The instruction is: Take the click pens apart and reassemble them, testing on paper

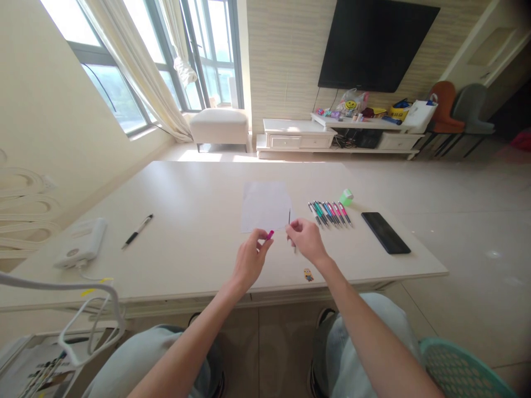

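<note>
My left hand (250, 260) pinches a small magenta pen part (270, 235), probably a cap, between its fingertips. My right hand (304, 239) holds a slim dark pen (289, 218) upright, with most of the pen hidden by the fingers. Both hands sit at the near edge of a sheet of white paper (265, 206) and do not appear to press on it. To the right lies a row of several pens (329, 214) with pink, teal and blue accents. The hands are a short distance apart above the white table (186, 204).
A green block (346, 197) stands beyond the pens, and a black smartphone (385, 232) lies to their right. A black-and-silver pen (138, 231) and a white power bank (81, 243) with a cable lie at left. A small cartoon sticker (308, 275) sits near the table's front edge.
</note>
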Action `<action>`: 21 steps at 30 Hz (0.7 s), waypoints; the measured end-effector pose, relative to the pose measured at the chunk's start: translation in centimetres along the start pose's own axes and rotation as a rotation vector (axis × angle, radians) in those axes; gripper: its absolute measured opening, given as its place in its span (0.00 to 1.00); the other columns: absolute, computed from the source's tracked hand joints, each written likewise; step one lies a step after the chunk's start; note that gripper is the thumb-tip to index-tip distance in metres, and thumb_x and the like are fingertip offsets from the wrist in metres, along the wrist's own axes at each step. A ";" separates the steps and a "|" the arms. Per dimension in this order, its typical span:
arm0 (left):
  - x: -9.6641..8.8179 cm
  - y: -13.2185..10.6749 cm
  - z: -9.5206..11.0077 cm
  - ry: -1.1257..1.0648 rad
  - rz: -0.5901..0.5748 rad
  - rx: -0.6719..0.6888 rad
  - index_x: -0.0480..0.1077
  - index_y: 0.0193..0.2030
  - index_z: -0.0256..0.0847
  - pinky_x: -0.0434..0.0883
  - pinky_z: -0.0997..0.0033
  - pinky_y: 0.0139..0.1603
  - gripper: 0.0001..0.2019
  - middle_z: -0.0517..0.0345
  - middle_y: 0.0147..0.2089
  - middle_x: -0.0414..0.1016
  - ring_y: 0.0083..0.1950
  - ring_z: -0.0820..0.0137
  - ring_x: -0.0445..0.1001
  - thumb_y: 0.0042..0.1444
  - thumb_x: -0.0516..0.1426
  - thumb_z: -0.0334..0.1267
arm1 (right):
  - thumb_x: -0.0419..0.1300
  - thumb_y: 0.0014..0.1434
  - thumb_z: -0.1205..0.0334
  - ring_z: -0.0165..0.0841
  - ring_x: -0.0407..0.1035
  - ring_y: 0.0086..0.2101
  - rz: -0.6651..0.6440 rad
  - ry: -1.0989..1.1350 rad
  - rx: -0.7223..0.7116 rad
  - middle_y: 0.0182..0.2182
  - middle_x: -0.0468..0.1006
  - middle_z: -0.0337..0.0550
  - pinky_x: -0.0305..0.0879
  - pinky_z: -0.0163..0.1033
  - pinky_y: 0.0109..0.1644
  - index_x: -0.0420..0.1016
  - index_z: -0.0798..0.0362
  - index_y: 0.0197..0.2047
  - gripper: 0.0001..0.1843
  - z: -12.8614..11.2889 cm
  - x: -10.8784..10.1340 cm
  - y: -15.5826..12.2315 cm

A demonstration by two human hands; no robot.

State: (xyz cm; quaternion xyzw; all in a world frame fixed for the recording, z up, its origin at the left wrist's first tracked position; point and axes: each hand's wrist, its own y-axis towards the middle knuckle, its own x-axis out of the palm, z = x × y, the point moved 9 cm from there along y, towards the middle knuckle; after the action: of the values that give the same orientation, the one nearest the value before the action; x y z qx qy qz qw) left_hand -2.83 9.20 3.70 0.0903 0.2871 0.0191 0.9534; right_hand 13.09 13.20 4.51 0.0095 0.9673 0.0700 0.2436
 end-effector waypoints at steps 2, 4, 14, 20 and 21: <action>0.3 0.0 0.0 -0.008 -0.016 -0.004 0.63 0.40 0.44 0.67 0.73 0.32 0.08 0.59 0.42 0.74 0.29 0.74 0.70 0.59 0.50 0.43 | 0.56 0.55 0.48 0.30 0.69 0.20 0.049 0.313 -0.057 0.22 0.76 0.42 0.64 0.33 0.23 0.69 0.55 0.32 0.16 -1.4 -1.2 -0.3; 0.8 0.0 0.0 -0.014 -0.040 -0.015 0.64 0.39 0.43 0.67 0.73 0.32 0.07 0.59 0.42 0.74 0.29 0.74 0.70 0.58 0.51 0.43 | 0.58 0.54 0.47 0.31 0.70 0.22 0.091 0.492 -0.106 0.25 0.77 0.44 0.66 0.34 0.24 0.68 0.55 0.34 0.18 -2.3 -1.9 -0.9; 2.1 -0.1 0.4 -0.052 -0.077 0.020 0.65 0.39 0.44 0.67 0.72 0.33 0.06 0.61 0.41 0.75 0.29 0.74 0.69 0.57 0.52 0.41 | 0.57 0.57 0.49 0.31 0.72 0.27 0.109 0.467 -0.185 0.28 0.78 0.43 0.69 0.35 0.27 0.69 0.54 0.35 0.15 -3.2 -1.3 -1.9; 2.1 -0.1 0.5 -0.063 -0.089 -0.002 0.65 0.39 0.43 0.69 0.71 0.34 0.06 0.59 0.41 0.75 0.30 0.74 0.70 0.57 0.52 0.41 | 0.57 0.57 0.49 0.31 0.72 0.28 0.113 0.297 -0.216 0.28 0.78 0.43 0.68 0.35 0.30 0.73 0.53 0.35 0.15 -3.5 -1.5 -2.2; 2.1 -0.1 0.5 -0.075 -0.082 0.002 0.65 0.39 0.43 0.69 0.71 0.34 0.07 0.59 0.41 0.75 0.30 0.74 0.70 0.57 0.52 0.41 | 0.57 0.56 0.50 0.32 0.72 0.29 0.099 0.233 -0.230 0.28 0.78 0.43 0.68 0.35 0.31 0.74 0.53 0.34 0.15 -3.7 -1.3 -2.2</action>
State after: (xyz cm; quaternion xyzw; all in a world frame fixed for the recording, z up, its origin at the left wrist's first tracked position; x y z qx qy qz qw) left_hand -0.83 9.21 2.93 0.0799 0.2549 -0.0234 0.9634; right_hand 12.55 10.47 8.07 0.0210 0.9729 0.1929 0.1255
